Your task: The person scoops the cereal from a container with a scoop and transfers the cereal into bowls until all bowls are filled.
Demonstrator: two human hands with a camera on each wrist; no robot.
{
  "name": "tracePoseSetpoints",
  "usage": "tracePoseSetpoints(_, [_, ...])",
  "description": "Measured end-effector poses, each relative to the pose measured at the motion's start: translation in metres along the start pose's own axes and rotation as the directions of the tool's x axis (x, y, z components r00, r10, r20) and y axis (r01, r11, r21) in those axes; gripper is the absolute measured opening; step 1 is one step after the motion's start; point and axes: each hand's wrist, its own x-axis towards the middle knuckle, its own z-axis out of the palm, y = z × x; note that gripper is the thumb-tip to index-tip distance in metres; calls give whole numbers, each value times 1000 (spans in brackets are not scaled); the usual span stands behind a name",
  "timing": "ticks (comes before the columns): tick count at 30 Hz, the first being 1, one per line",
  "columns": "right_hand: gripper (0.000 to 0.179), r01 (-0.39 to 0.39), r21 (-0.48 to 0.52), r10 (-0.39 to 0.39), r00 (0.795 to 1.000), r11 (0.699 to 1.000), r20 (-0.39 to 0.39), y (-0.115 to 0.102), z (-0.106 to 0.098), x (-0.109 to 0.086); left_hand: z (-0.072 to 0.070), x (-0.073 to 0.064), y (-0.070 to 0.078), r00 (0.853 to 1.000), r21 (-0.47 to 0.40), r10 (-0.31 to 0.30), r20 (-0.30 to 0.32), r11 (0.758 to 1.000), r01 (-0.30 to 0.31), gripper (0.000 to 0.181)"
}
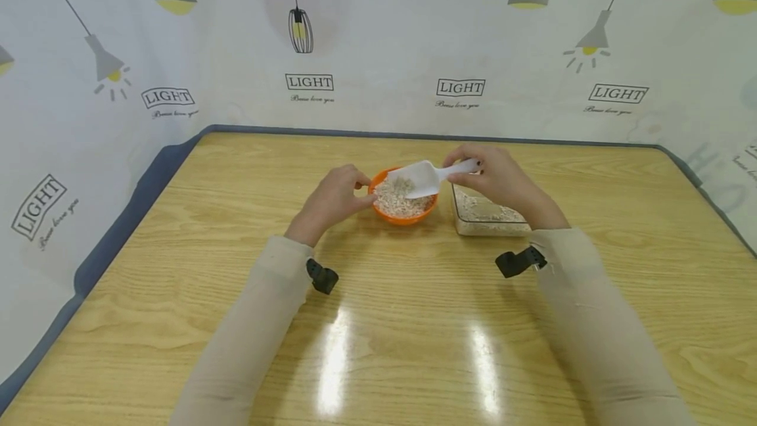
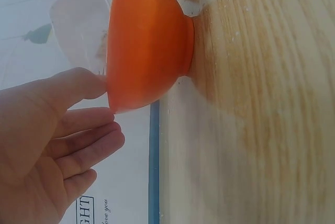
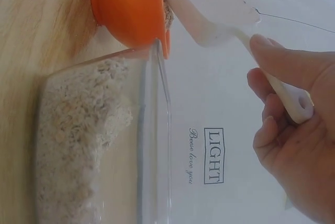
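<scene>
An orange bowl [image 1: 403,219] filled with pale flakes like rolled oats [image 1: 393,204] stands on the table. My left hand [image 1: 335,201] pinches the bowl's rim between thumb and forefinger; in the left wrist view its other fingers stay off the bowl. My right hand [image 1: 499,179] grips the handle of a white scoop [image 1: 421,178]. The scoop's blade is tilted down over the bowl, with some flakes at its front edge. Below my right hand is a clear rectangular container [image 3: 157,145], partly filled with the same flakes [image 3: 78,124] and partly covered by the hand in the head view.
The wooden table [image 1: 408,321] stretches in front of and around the bowl and container. A pale curtain [image 1: 378,38] printed with lamps and lettering hangs behind it and along the sides. Black straps [image 1: 520,261] sit at both wrists.
</scene>
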Motion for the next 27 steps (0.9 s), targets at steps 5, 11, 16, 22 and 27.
tracePoseSetpoints(5, [13, 7, -5, -7, 1000, 1000, -4, -2, -1, -2, 0, -1, 0, 1000, -1, -6, 0, 1000, 6, 28])
tracePoseSetpoints(11, [13, 17, -24, -17, 1000, 1000, -19, -4, -4, -4, 1, -1, -1, 1000, 3, 1, -7, 1000, -1, 28])
tracePoseSetpoints(16, [13, 16, -31, -17, 999, 999, -39, -3, -6, -5, 0, -2, 0, 1000, 5, -6, 1, 1000, 6, 28])
tracePoseSetpoints(22, [13, 25, -35, -27, 998, 999, -60, -4, -9, -7, -1, -1, 1, 1000, 13, -1, 0, 1000, 1, 28])
tracePoseSetpoints(27, [14, 43, -55, -47, 996, 998, -74, -3, -11, -9, 0, 0, 1, 1000, 17, 5, -2, 1000, -5, 26])
